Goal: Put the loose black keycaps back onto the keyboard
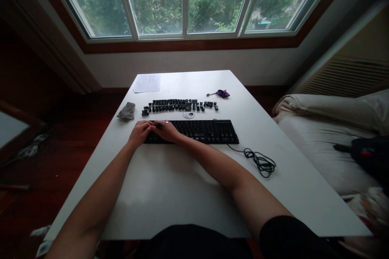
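Observation:
A black keyboard point(206, 129) lies flat across the white table in front of me. My left hand point(140, 132) is closed over its left end, fingers bent and meeting the tips of the other hand. My right hand point(166, 130) reaches across to the same end, its fingers closed around a small dark object point(159, 126) whose kind I cannot make out. Both hands cover the keyboard's left keys. Behind it, loose black keycaps point(170, 108) are laid out in rows, with a small round whitish piece point(189, 115) between them and the keyboard.
A grey cloth point(126, 112) sits left of the keycaps. Farther back are a paper sheet point(147, 83) and a small brush point(211, 94) beside a purple item point(223, 94). The keyboard's coiled cable point(261, 162) lies to the right. A couch point(322, 149) stands beyond the table's right edge.

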The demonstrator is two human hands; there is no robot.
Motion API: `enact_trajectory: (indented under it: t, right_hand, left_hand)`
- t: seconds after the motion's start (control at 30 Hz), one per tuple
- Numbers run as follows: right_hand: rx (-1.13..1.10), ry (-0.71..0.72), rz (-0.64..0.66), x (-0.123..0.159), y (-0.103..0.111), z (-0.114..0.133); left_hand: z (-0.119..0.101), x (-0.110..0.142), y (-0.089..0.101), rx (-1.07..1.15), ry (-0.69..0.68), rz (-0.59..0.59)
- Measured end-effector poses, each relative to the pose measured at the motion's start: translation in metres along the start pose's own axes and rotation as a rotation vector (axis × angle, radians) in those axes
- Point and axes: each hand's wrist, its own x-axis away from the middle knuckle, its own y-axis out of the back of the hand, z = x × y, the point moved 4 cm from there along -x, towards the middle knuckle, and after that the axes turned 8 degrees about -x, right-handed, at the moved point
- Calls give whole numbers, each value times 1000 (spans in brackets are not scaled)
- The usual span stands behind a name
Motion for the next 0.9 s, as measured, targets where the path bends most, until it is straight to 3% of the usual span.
enact_trajectory:
  t: [0.9]
  right_hand:
    - [-8, 27, -12, -1, -3, -6]
  left_hand:
    - [2, 0, -1, 6, -26, -5]
